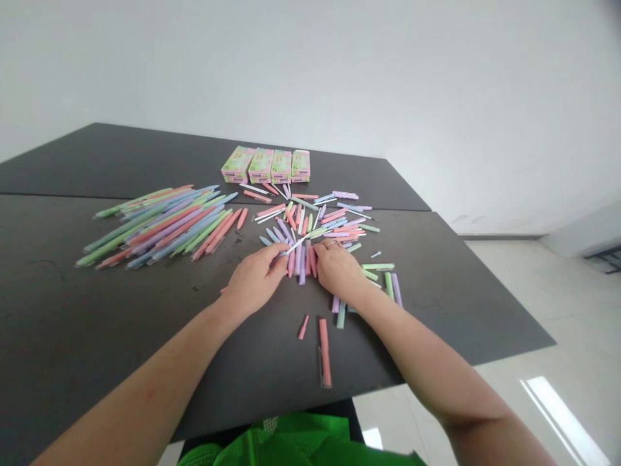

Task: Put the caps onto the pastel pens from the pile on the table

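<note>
My left hand [257, 277] is closed in a pinch on a thin white pen refill [297, 244], which slants up to the right over a heap of loose pen parts. Curled down into that heap, my right hand [338, 266] has its fingertips beside a red pen barrel [312, 261]; what they grip is hidden. Purple barrels [302, 264] lie between the two hands. Around them are scattered pink, green, blue and purple barrels, tips and white refills. Closer to my body lie a red pen barrel with a clear clip [325, 353] and a small red tip piece [303, 327].
To the left is a large pile of full-length pastel pens [162, 223]. Several pink-and-green boxes [272, 166] stand in a row behind the parts. The dark table [436, 310] has its edge at the right, with pale floor beyond. A wall rises behind.
</note>
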